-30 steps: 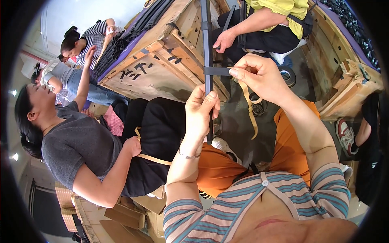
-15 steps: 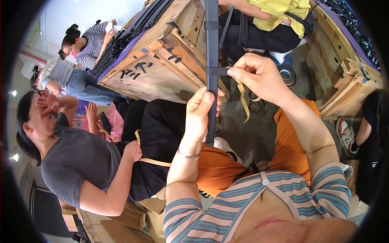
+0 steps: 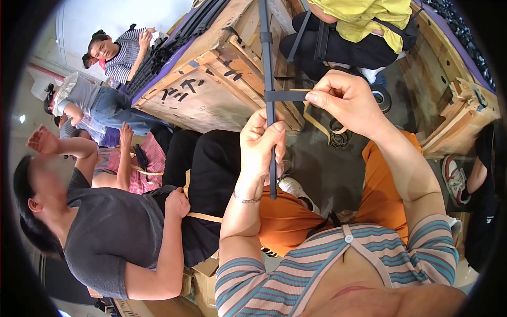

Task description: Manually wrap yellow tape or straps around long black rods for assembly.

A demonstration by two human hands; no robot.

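Observation:
My left hand [image 3: 260,147] is closed round the lower part of a long, narrow dark grey bar [image 3: 268,66], which stands nearly upright in the picture and runs out past the top edge. A band of black tape [image 3: 287,96] goes across the bar just above that hand. My right hand [image 3: 349,103] pinches the tape's free end and pulls it out level to the right. From the pinch hangs a loose, curled tan strip [image 3: 318,126], apparently the tape's backing. Higher up, another dark band [image 3: 266,37] circles the bar.
A wooden crate [image 3: 195,98] topped with dark bars stands ahead left, a second crate [image 3: 465,124] at right. Tape rolls [image 3: 340,134] lie on the floor. Close on my left sits a person in a dark grey shirt [image 3: 113,232]; a person in yellow [image 3: 364,21] sits ahead.
The bar has tilted and turned, its lower end moving slightly down. My right hand has shifted a little right, with a longer stretch of tape showing. The person at left has raised an arm.

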